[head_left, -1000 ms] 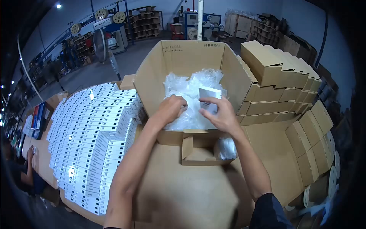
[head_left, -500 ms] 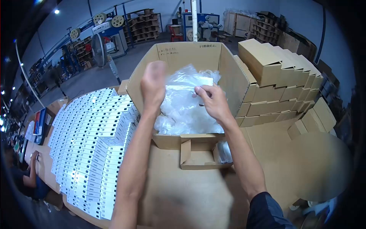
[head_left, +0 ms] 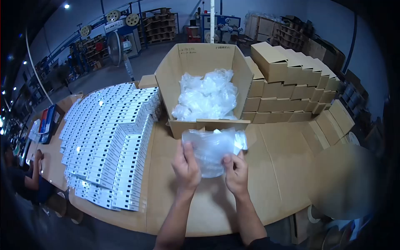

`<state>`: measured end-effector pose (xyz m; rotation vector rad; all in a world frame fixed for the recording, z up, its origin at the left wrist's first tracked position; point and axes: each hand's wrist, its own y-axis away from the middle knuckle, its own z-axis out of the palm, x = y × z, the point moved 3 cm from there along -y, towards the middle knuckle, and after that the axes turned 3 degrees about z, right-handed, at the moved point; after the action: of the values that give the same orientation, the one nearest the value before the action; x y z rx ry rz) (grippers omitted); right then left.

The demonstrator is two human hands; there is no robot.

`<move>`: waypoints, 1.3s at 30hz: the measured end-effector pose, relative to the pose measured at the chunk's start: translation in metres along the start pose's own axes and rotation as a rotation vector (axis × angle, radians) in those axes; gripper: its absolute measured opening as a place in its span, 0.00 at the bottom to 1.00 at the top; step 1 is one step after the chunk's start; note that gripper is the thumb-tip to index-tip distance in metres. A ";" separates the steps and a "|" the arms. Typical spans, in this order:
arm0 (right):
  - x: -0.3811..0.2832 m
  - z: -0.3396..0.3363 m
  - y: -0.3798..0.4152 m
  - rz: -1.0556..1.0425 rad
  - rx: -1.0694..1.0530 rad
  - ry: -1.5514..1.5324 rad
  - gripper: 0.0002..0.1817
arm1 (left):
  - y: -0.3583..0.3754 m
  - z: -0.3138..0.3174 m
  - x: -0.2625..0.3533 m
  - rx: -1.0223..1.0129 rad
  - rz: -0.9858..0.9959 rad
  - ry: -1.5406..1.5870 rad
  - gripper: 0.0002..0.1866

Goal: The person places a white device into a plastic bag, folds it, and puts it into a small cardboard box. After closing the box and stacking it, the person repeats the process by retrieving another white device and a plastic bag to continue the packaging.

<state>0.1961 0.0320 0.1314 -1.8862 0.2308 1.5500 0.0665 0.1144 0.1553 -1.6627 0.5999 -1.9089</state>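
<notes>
Here we hold one clear plastic bag (head_left: 214, 150) above the worktop (head_left: 275, 166), just in front of the open carton (head_left: 200, 62). Our left hand (head_left: 186, 166) and right hand (head_left: 236, 173) each pinch its lower edge, fingers pressed on the film. Many bags (head_left: 206, 98) remain heaped in the carton. White boxes (head_left: 110, 137) lie stacked to the left, brown boxes (head_left: 291, 83) to the right.

Grey concrete floor (head_left: 137, 66), pale back wall (head_left: 166, 6), pallet racks (head_left: 160, 25) stacked along it, standing fan (head_left: 114, 48), blue cable-reel machine (head_left: 116, 23), ceiling spot lamps (head_left: 66, 6), cardboard-covered tabletop (head_left: 271, 166)
</notes>
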 end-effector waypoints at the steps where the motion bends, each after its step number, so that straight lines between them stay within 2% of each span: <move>1: -0.003 -0.002 0.013 -0.023 -0.007 -0.098 0.21 | 0.016 -0.008 0.002 -0.066 -0.060 0.006 0.17; 3: -0.004 -0.011 0.038 0.035 -0.034 -0.108 0.15 | 0.049 -0.032 0.006 -0.198 -0.202 0.007 0.20; 4: -0.009 -0.014 0.049 0.026 -0.065 -0.084 0.14 | 0.058 -0.044 0.006 -0.247 -0.254 -0.023 0.16; 7: -0.010 -0.023 0.082 0.040 -0.059 0.064 0.11 | 0.079 -0.065 0.021 -0.093 -0.226 -0.177 0.12; 8: -0.011 -0.024 0.091 0.027 -0.038 0.116 0.10 | 0.085 -0.074 0.027 -0.031 -0.021 -0.410 0.15; 11: -0.012 -0.027 0.113 -0.040 0.012 0.188 0.08 | 0.102 -0.094 0.058 -0.087 0.345 -0.617 0.19; 15: -0.022 -0.031 0.134 -0.076 -0.018 0.287 0.07 | 0.110 -0.082 0.084 -0.380 0.346 -0.543 0.17; 19: -0.022 -0.032 0.147 -0.075 -0.030 0.271 0.06 | 0.119 -0.082 0.077 -0.418 0.368 -0.538 0.13; 25: -0.013 -0.037 0.158 0.070 -0.047 0.304 0.05 | 0.133 -0.086 0.064 -0.403 0.310 -0.400 0.12; 28: -0.006 -0.041 0.156 0.044 -0.065 0.310 0.05 | 0.129 -0.085 0.066 -0.557 0.362 -0.364 0.10; 31: -0.002 -0.050 0.149 0.109 -0.198 0.351 0.05 | 0.125 -0.085 0.062 -0.786 0.284 -0.359 0.08; 32: -0.001 -0.050 0.147 0.028 -0.212 0.309 0.06 | 0.124 -0.087 0.057 -0.836 0.146 -0.361 0.07; 34: -0.001 -0.053 0.149 0.100 -0.298 0.319 0.07 | 0.124 -0.091 0.049 -0.918 -0.130 -0.367 0.06; 37: 0.014 -0.055 0.154 0.089 -0.380 0.318 0.08 | 0.119 -0.096 0.029 -0.928 -0.214 -0.340 0.09; 39: 0.017 -0.053 0.158 0.088 -0.423 0.335 0.08 | 0.112 -0.098 0.024 -0.890 -0.443 -0.270 0.10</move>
<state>0.1599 -0.1141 0.0585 -2.5003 0.1405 1.4101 -0.0213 0.0122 0.0874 -2.7463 1.1473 -1.7351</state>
